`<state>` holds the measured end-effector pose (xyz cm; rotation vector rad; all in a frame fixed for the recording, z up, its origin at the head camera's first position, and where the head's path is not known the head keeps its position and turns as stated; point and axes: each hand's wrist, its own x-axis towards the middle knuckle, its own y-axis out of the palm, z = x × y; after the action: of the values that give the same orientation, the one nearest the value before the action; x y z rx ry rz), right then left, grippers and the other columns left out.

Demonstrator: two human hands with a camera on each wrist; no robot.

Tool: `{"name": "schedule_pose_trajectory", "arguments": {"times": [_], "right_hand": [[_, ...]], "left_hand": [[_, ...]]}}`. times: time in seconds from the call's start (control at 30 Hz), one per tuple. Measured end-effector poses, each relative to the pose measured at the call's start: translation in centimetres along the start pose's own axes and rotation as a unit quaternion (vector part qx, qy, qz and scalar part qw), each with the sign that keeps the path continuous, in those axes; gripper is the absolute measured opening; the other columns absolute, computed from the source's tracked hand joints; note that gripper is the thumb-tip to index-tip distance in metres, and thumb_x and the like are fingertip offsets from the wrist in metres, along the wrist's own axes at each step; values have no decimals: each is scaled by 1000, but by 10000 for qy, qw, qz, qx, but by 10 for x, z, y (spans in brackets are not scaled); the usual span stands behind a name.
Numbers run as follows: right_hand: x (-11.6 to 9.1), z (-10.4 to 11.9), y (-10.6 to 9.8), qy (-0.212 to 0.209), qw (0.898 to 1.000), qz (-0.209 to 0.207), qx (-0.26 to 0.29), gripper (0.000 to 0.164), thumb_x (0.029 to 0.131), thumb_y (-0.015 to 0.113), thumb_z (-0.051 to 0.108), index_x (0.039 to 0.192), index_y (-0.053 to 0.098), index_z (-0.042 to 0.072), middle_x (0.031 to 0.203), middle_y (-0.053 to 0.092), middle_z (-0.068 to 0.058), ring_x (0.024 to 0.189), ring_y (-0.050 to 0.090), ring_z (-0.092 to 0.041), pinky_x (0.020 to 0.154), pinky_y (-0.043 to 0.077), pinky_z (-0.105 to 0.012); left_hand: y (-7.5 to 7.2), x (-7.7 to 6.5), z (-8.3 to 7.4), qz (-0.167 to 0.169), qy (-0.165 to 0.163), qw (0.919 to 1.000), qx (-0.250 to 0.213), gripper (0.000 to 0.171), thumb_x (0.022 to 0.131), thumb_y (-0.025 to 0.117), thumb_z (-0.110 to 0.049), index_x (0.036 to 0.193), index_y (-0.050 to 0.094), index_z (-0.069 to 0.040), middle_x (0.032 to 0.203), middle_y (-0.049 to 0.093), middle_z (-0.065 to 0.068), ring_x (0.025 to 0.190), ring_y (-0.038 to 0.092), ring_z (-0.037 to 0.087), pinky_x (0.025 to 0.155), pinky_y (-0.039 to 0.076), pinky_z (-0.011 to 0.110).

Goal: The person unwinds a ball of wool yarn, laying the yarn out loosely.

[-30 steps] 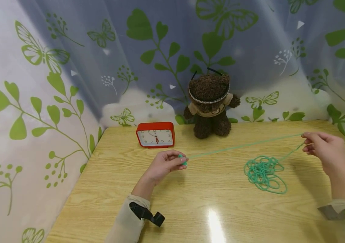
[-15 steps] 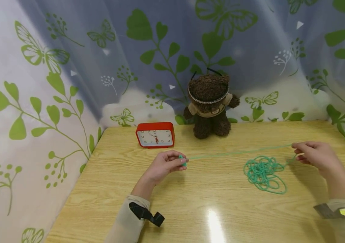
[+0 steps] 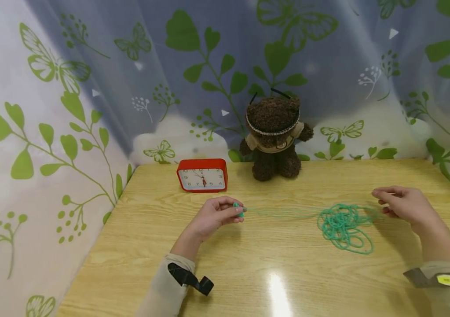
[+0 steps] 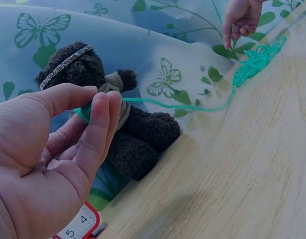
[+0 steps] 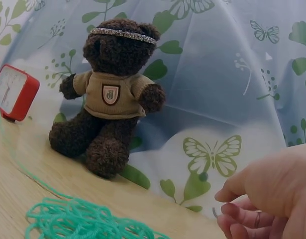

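My left hand [image 3: 217, 215] pinches a small wound bundle of green yarn [image 3: 238, 210] between thumb and fingertips, left of the table's middle. In the left wrist view most of the bundle [image 4: 83, 112] is hidden by the fingers. A single slack strand [image 4: 165, 105] runs from it to a loose, tangled pile of green yarn [image 3: 341, 224] on the table. Right of the pile, my right hand [image 3: 403, 204] hovers with its fingers loosely bent. In the right wrist view no yarn shows between the thumb and fingers of this hand [image 5: 267, 199].
A red alarm clock [image 3: 202, 176] stands beyond my left hand. Against the patterned curtain [image 3: 225, 79] at the back sits a dark brown teddy bear [image 3: 274, 136] in a tan top and a sparkly headband. The wooden table [image 3: 248, 268] lies under both hands.
My right hand has moved left and down and let go of the yarn. The strand, taut before, now sags toward the table. My left hand has stayed in place.
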<state>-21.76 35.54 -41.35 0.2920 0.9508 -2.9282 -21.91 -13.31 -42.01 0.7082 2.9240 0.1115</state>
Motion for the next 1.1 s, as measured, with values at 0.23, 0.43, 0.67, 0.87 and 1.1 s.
{"name": "schedule_pose_trajectory", "arguments": {"times": [0.23,0.43,0.67,0.87,1.1], "right_hand": [[-6,24,8,-325,9992,-152,171,71,100,54,50,146,43,-3,106,59,4,79,65,-11,70,60,-26],[-11,46,25,-702,9965,-178,425,61,101,56,43,144,47,0,93,61,22,76,64,-10,68,59,-27],[-14,64,63,-1061,9926,224,542,56,102,56,41,143,51,3,93,66,-2,73,64,-22,65,59,-34],[-19,73,107,-1281,9839,908,853,53,100,61,36,142,53,3,97,62,-23,74,65,-30,64,61,-39],[-22,80,146,-1417,9651,1913,1093,59,100,63,26,148,43,-2,101,68,-23,75,70,-27,67,63,-37]], "left_hand": [[1,0,0,34,-47,10000,-6,24,98,64,-11,116,62,4,99,71,5,84,72,11,90,61,33],[1,1,2,82,-47,9999,50,24,98,64,-11,116,63,5,96,71,2,84,72,11,91,61,34],[3,1,1,105,-81,9998,116,26,98,65,-11,117,62,5,100,71,6,84,72,11,95,59,40],[6,0,2,158,-216,9995,140,26,96,67,-12,116,64,4,98,72,7,85,73,13,97,58,46],[8,0,1,252,-161,9995,118,28,97,66,-13,118,62,6,101,71,7,85,72,12,96,58,44]]}}
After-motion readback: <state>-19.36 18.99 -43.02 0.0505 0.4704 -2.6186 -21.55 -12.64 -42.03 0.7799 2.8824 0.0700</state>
